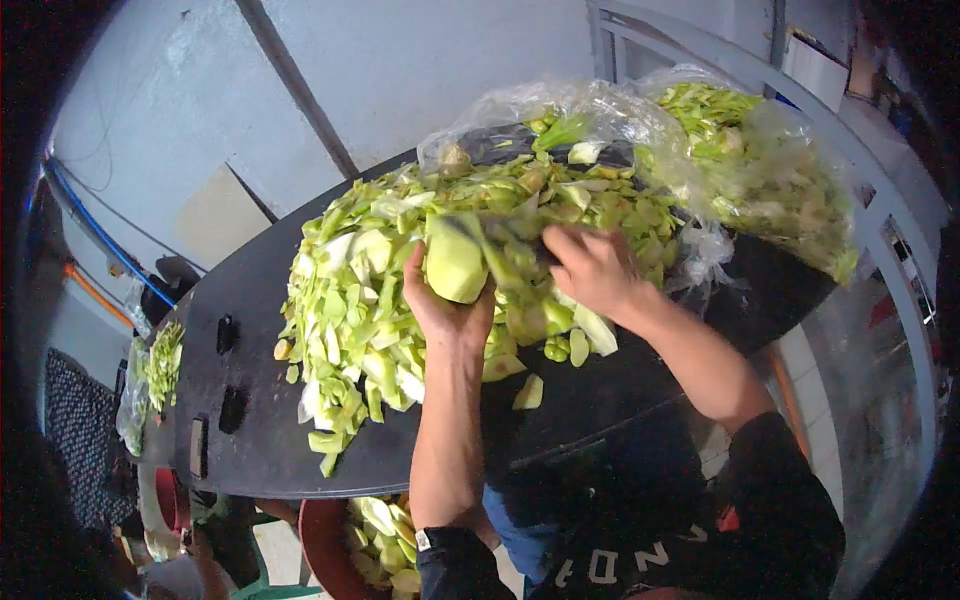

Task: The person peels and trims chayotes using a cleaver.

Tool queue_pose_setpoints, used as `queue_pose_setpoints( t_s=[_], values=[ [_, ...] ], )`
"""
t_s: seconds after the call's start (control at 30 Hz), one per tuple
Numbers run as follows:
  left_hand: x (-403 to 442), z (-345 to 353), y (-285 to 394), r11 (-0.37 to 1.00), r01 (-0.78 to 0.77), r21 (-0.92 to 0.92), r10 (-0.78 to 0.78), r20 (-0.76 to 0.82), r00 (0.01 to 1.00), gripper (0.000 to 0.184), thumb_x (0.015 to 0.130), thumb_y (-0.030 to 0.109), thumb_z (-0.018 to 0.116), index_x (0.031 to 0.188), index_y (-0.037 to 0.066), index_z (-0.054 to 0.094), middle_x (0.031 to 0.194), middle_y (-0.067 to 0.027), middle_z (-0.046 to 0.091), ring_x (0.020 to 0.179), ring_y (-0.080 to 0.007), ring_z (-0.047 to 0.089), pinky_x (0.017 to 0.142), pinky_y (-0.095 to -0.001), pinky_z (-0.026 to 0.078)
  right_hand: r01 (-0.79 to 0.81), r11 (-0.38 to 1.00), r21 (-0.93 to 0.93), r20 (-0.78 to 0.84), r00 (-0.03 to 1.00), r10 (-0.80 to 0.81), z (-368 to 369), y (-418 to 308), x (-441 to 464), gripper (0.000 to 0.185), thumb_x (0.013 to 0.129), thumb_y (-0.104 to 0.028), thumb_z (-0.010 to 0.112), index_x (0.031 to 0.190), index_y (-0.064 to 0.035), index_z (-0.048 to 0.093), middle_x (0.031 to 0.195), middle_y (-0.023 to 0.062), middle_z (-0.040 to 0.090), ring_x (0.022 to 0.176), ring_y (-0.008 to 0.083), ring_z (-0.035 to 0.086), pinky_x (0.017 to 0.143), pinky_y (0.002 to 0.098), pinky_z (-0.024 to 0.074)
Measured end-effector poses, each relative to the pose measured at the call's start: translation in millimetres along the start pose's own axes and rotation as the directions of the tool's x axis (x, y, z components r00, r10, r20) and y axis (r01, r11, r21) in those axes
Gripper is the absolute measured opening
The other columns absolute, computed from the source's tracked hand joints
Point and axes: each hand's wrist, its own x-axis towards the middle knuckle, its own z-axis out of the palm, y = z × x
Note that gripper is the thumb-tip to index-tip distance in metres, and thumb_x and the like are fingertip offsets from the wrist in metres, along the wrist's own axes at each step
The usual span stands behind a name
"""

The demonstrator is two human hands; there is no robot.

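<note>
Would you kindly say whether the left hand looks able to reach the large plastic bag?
Probably not: the left hand holds the green fruit, and the right hand appears to lie between it and the large plastic bag.

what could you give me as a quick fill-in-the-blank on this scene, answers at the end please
1. The chunk is held in the person's ____ hand.
2. The tabletop is coloured ____.
3. The big bag of scraps is on the ____ side of the picture.
4. Of the two tubes at the far left, the upper one is ____ and the lower one orange.

Missing words: left; black; right; blue.
</note>
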Motion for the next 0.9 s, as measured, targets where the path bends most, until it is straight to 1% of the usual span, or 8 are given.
queue_pose_setpoints(
  t_s=[0.17, 0.2, 0.33, 0.4, 0.53, 0.67, 0.73, 0.9],
  values=[
    [7.8, -17.9, -1.9, 0.991, -0.076, 0.107, 0.068, 0.08, 0.994, 0.048, 0.088, 0.047, 0.049, 0.106, 0.004, 0.061, 0.095, -0.0126, 0.067, 0.085, -0.0267, 0.063, 0.078, -0.0388, 0.053, 0.347, 0.932, -0.103, -0.153, 0.92, -0.36, -3.4, -28.5, 2.1, 0.019, 0.074, -0.009, 0.06, 0.093, -0.004, 0.059, 0.069, 0.0028, 0.057, 0.059, 0.0181, 0.062, 0.051, 0.0302, 0.0523],
    [12.7, -21.6, 0.8, 0.994, -0.06, 0.087, 0.043, 0.191, 0.981, 0.048, 0.088, 0.048, 0.049, 0.105, 0.004, 0.061, 0.096, -0.0124, 0.067, 0.085, -0.0257, 0.064, 0.076, -0.0382, 0.053, 0.349, 0.931, -0.102, -0.152, 0.92, -0.362, -4.2, -31.8, 1.8, 0.019, 0.074, -0.009, 0.06, 0.093, -0.004, 0.059, 0.069, 0.0028, 0.057, 0.059, 0.0181, 0.062, 0.051, 0.0302, 0.0523],
    [22.1, -39.0, -9.2, 0.993, -0.097, 0.066, 0.079, 0.226, 0.971, 0.05, 0.089, 0.049, 0.047, 0.106, 0.004, 0.061, 0.097, -0.0128, 0.067, 0.084, -0.0262, 0.064, 0.077, -0.0383, 0.053, 0.386, 0.91, -0.149, -0.125, 0.906, -0.405, -4.3, -36.4, 0.3, 0.019, 0.073, -0.01, 0.059, 0.091, -0.0038, 0.058, 0.069, 0.0032, 0.054, 0.061, 0.0171, 0.061, 0.054, 0.03, 0.0531],
    [23.2, -39.1, -9.6, 0.994, -0.099, 0.055, 0.079, 0.286, 0.955, 0.05, 0.09, 0.049, 0.047, 0.108, 0.004, 0.061, 0.097, -0.0133, 0.067, 0.085, -0.0268, 0.064, 0.078, -0.0387, 0.053, 0.354, 0.917, -0.184, -0.119, 0.918, -0.379, -6.2, -37.1, 1.3, 0.016, 0.073, -0.009, 0.059, 0.09, -0.0051, 0.058, 0.068, 0.0024, 0.054, 0.061, 0.0171, 0.061, 0.053, 0.0305, 0.0527],
    [0.6, -3.6, -2.9, 0.987, -0.112, 0.116, 0.115, -0.015, 0.993, 0.047, 0.091, 0.045, 0.048, 0.114, 0.005, 0.058, 0.104, -0.0124, 0.064, 0.094, -0.0271, 0.062, 0.086, -0.0413, 0.05, 0.284, 0.949, -0.138, -0.159, 0.939, -0.304, 3.5, -18.7, 8.1, 0.014, 0.073, -0.007, 0.059, 0.087, -0.0064, 0.057, 0.066, 0.0033, 0.055, 0.059, 0.02, 0.062, 0.052, 0.0322, 0.0523],
    [10.7, -6.5, 6.1, 0.991, -0.121, 0.052, 0.119, 0.043, 0.992, 0.039, 0.09, 0.038, 0.053, 0.112, 0.007, 0.056, 0.103, -0.0092, 0.063, 0.091, -0.0255, 0.062, 0.082, -0.042, 0.052, 0.159, 0.987, -0.032, -0.102, 0.982, -0.161, 12.6, -0.8, 3.0, 0.012, 0.074, -0.004, 0.059, 0.086, -0.0081, 0.055, 0.069, 0.0084, 0.061, 0.062, 0.0295, 0.064, 0.051, 0.0408, 0.0516],
    [6.2, -7.7, 4.5, 0.991, -0.11, 0.08, 0.107, 0.041, 0.993, 0.038, 0.089, 0.037, 0.055, 0.112, 0.007, 0.057, 0.102, -0.0089, 0.063, 0.089, -0.0247, 0.062, 0.079, -0.0429, 0.053, -0.091, 0.996, -0.014, 0.038, 0.995, 0.092, 15.4, 1.8, -2.9, 0.013, 0.077, -0.005, 0.059, 0.088, -0.0085, 0.056, 0.073, 0.0099, 0.064, 0.065, 0.0329, 0.065, 0.053, 0.0439, 0.0514],
    [2.6, -5.2, 4.5, 0.986, -0.087, 0.145, 0.077, 0.072, 0.994, 0.04, 0.087, 0.04, 0.057, 0.112, 0.01, 0.057, 0.102, -0.0114, 0.064, 0.09, -0.0286, 0.063, 0.08, -0.0453, 0.053, -0.076, 0.995, 0.061, 0.056, 0.996, 0.072, 3.9, 5.1, -2.8, 0.027, 0.069, -0.004, 0.069, 0.093, -0.0046, 0.058, 0.078, 0.0138, 0.064, 0.068, 0.0346, 0.064, 0.056, 0.0412, 0.0509]
  ],
)
